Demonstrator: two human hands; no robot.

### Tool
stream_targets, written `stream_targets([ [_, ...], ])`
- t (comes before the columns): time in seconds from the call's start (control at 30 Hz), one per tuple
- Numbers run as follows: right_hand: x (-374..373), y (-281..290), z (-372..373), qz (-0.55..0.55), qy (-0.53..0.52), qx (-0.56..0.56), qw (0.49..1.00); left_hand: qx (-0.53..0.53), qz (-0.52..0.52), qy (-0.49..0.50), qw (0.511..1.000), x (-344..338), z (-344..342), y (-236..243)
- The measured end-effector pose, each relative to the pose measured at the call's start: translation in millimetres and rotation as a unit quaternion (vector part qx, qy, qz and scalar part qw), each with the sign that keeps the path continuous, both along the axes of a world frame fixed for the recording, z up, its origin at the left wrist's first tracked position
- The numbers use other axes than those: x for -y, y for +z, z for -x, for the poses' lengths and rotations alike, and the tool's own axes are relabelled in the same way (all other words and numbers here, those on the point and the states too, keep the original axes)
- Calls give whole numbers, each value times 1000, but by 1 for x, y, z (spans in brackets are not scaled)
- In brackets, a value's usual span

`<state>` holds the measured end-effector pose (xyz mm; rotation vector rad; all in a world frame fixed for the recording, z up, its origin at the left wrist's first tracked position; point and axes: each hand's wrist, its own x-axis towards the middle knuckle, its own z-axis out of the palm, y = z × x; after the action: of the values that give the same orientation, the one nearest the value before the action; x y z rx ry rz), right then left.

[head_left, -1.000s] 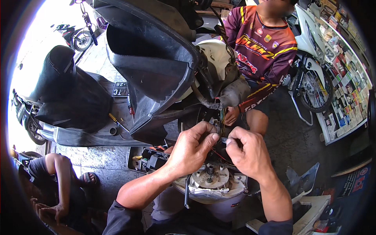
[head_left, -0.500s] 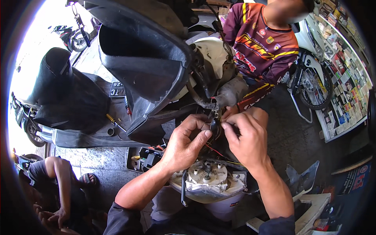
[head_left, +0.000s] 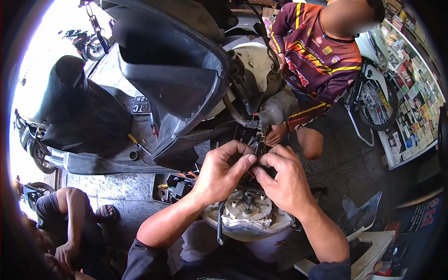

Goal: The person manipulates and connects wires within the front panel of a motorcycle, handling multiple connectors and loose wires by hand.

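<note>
Workshop floor, light tiles on the left, darker toward the shelf of small packages on the right. Scooter half stripped: black body panel over the middle, seat to its left, screwdriver lying near the seat. Co-worker in a maroon and orange shirt sat across, one hand just beside the wires. Second person at lower left, hands together.

The wires hung below the grey cover, between the person's two hands and above the headlight unit, which sat back side up near the lap.

Left hand: thumb and forefinger tips drawn narrow at the wires. Right hand: forefinger bent, thumb close under it, tips near the left ones. Couldn't tell what either pinched — fingertips hid it.

Step in hand, my read: sorting or joining wires by the headlight, joint not visibly done. Next move called for a steady hold on one side and a small, straight push or twist from the other — without tugging the wires.
</note>
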<state>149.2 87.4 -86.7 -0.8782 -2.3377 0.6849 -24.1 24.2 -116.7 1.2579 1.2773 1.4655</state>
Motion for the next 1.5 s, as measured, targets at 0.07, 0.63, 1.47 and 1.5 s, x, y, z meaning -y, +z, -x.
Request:
stream_targets([
  [0.07,0,-1,0,-48,-9,20,999,4,29,3,1000,0,-3,3],
  [0.63,-4,-7,-11,-312,91,-50,944,37,64,-5,997,-4,-6,14],
  [1.47,-86,36,-128,115,-267,-216,932,50,29,-34,998,13,8,-6],
  [1.5,-96,32,-146,103,-282,-153,942,70,21,-51,996,11,9,-4],
])
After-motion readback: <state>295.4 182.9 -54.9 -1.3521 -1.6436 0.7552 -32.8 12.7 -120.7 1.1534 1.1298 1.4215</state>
